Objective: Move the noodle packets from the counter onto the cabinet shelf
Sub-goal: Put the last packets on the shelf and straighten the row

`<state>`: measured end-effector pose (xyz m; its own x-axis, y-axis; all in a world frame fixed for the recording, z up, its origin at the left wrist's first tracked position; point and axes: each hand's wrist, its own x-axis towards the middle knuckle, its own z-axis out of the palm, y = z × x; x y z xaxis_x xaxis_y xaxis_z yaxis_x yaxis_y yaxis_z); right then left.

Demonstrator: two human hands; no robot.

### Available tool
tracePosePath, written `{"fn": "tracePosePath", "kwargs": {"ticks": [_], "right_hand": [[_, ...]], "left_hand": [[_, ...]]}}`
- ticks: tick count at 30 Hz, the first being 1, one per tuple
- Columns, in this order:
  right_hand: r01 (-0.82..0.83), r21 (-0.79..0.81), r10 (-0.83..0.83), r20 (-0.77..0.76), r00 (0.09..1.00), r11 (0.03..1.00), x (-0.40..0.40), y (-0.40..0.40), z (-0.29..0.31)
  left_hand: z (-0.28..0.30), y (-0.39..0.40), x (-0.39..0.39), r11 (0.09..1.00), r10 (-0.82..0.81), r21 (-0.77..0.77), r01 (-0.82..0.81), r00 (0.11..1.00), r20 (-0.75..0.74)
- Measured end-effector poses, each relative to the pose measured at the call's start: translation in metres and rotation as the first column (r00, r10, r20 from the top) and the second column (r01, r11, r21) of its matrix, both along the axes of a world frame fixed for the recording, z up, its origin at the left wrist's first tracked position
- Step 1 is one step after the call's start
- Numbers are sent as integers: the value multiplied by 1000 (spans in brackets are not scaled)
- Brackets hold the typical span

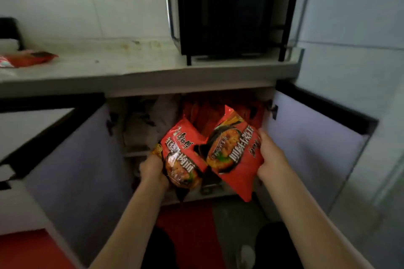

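My left hand grips a red noodle packet by its left edge. My right hand grips a second, larger red noodle packet by its right edge. Both packets are held side by side in front of the open lower cabinet. Behind them, several red packets are stacked on the cabinet shelf in shadow. One more red noodle packet lies on the counter at the far left.
Both cabinet doors stand open, the left door and the right door. A black microwave on a rack sits on the counter's right. White bags fill the cabinet's left side. A red floor mat lies below.
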<state>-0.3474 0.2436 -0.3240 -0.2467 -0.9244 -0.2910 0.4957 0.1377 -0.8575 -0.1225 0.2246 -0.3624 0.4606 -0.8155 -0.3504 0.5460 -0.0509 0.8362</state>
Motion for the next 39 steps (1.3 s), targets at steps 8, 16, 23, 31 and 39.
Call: {"fn": "tracePosePath", "kwargs": {"ticks": [8, 16, 23, 31, 39], "right_hand": [[-211, 100, 218, -62, 974, 972, -11, -46, -94], [-266, 126, 276, -72, 958, 956, -8, -110, -132], [-185, 152, 193, -43, 980, 971, -23, -146, -159], [-55, 58, 56, -6, 998, 997, -31, -164, -151], [-3, -41, -4, -168, 986, 999, -38, -169, -154]], "left_hand": [[-113, -61, -40, 889, -364, 191, 416, 896, -255], [-121, -92, -67, 812, -570, 20, 583, 800, -186], [-123, -98, -55, 876, -482, 103, 472, 870, 107], [-102, -135, -34, 963, -126, -109, 248, 767, 629], [-121, -237, -62, 972, -17, -111, 206, 537, 843]]}}
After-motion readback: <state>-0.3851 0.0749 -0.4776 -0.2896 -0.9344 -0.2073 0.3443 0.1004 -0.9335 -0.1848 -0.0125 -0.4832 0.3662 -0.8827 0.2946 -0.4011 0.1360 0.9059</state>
